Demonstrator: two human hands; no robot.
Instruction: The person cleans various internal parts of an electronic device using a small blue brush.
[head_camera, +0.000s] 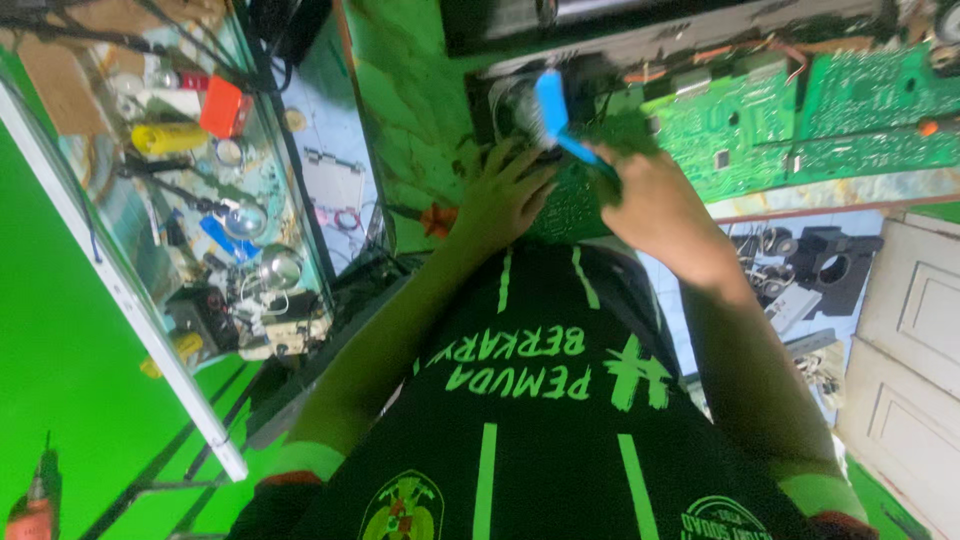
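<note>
Landmark: the green circuit board (575, 195) lying on the table (400, 110), straight ahead of the person's black shirt with green stripes.
Left hand (503, 195): fingers spread wide and pressed flat on the near left part of the circuit board, holding nothing.
Right hand (650, 200): closed around the handle of a blue brush (555, 115), just right of the left hand and over the board.
Blue brush: tilted, its head raised above the far edge of the circuit board; whether the bristles touch it cannot be told.
More boards (800, 110): larger green circuit boards lie right of the landmark board, further back.
Glass cabinet (200, 200): well left of the board, full of small tools and parts, among them an orange box (222, 105).
</note>
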